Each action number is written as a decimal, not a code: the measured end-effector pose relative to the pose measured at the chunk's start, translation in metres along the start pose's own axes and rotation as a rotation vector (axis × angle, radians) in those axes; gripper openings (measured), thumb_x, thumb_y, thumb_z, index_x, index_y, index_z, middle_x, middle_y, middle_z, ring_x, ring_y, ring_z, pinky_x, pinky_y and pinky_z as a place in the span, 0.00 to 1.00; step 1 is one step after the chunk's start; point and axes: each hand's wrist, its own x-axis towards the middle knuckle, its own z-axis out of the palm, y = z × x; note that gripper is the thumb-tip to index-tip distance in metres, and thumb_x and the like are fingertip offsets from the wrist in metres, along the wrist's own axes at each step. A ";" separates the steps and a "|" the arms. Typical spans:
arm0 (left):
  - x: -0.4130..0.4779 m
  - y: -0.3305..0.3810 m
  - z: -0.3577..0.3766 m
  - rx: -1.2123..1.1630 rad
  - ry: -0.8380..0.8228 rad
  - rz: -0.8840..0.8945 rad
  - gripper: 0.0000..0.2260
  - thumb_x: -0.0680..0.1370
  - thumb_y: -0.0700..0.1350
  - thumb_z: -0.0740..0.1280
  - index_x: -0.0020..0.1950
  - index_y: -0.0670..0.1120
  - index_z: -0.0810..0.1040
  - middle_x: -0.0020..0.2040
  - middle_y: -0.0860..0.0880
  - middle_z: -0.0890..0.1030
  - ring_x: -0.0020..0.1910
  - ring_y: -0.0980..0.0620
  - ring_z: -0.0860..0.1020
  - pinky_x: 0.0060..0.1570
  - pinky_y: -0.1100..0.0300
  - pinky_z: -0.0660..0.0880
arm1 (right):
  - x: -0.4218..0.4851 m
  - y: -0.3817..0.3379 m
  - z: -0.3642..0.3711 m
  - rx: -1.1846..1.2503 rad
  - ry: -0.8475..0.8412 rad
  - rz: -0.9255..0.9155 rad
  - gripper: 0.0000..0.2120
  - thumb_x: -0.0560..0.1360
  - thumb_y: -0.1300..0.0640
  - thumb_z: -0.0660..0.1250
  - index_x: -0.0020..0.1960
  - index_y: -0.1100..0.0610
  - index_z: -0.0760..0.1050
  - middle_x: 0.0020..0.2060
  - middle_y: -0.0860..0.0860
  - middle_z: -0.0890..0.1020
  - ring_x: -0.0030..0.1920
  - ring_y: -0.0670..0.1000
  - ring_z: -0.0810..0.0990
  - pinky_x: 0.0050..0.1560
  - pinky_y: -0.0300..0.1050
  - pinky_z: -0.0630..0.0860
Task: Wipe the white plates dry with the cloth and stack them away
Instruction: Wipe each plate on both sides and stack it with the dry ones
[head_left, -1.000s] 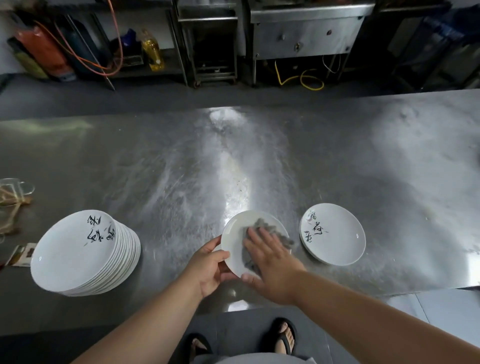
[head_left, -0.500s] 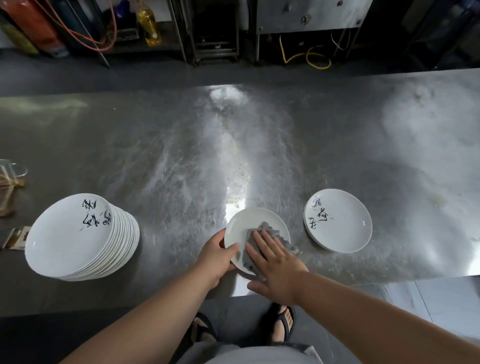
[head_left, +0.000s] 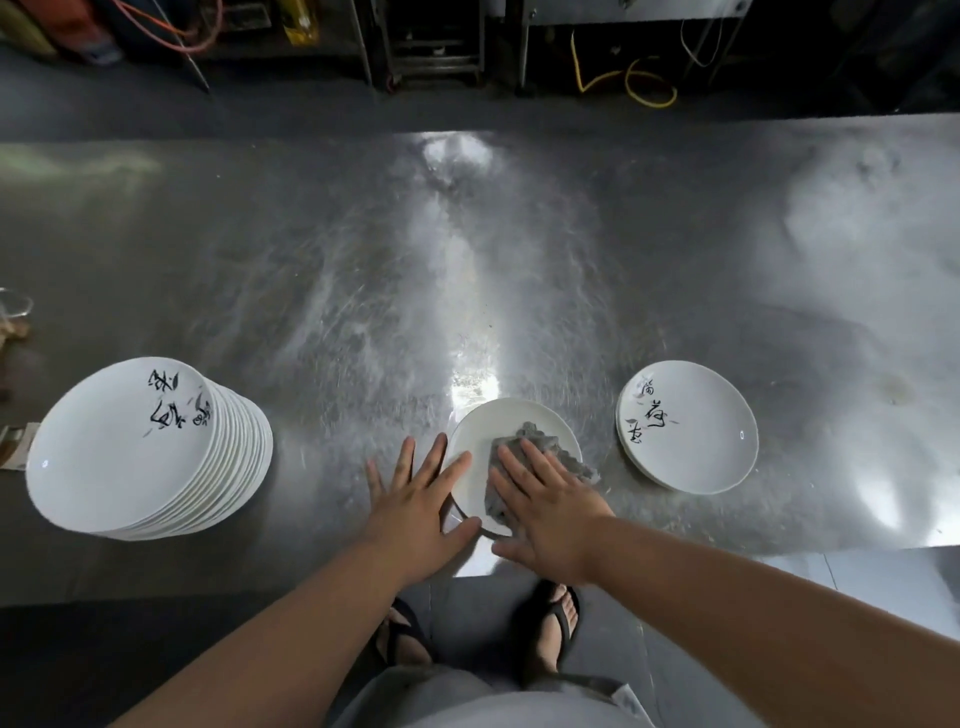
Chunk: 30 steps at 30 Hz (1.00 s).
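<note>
A white plate (head_left: 480, 434) is seen lying flat at the near edge of the steel worktop (head_left: 467, 260), in the middle. A grey cloth (head_left: 543, 441) is pressed onto its right half by the right hand (head_left: 545, 512), whose fingers (head_left: 530, 462) are stretched straight, so nothing is grasped. The left hand (head_left: 415, 512) is spread and released at the plate's left rim, which is touched by the forefinger and thumb. A tall stack of plates (head_left: 130, 447) with black writing is placed well to the left, and a low pile of plates (head_left: 696, 436) near on the right.
</note>
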 end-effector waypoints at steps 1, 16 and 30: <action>0.000 0.001 0.000 -0.006 0.006 -0.005 0.35 0.78 0.74 0.46 0.82 0.67 0.38 0.82 0.59 0.30 0.80 0.44 0.27 0.74 0.28 0.31 | 0.005 0.007 -0.006 0.013 0.007 0.038 0.44 0.80 0.26 0.39 0.82 0.54 0.30 0.80 0.54 0.28 0.78 0.59 0.22 0.82 0.60 0.36; 0.010 0.013 0.004 -0.056 0.034 -0.065 0.33 0.81 0.71 0.51 0.83 0.60 0.50 0.79 0.63 0.25 0.80 0.39 0.28 0.72 0.22 0.35 | -0.007 0.040 0.008 -0.070 0.090 0.107 0.46 0.74 0.24 0.28 0.81 0.53 0.29 0.82 0.54 0.31 0.80 0.58 0.25 0.80 0.60 0.31; 0.009 0.023 -0.007 -0.034 -0.004 -0.113 0.33 0.80 0.70 0.53 0.82 0.60 0.50 0.79 0.63 0.25 0.81 0.38 0.30 0.73 0.23 0.36 | -0.033 0.021 0.004 0.084 0.058 0.203 0.47 0.75 0.25 0.30 0.82 0.57 0.30 0.80 0.55 0.29 0.79 0.56 0.24 0.80 0.55 0.30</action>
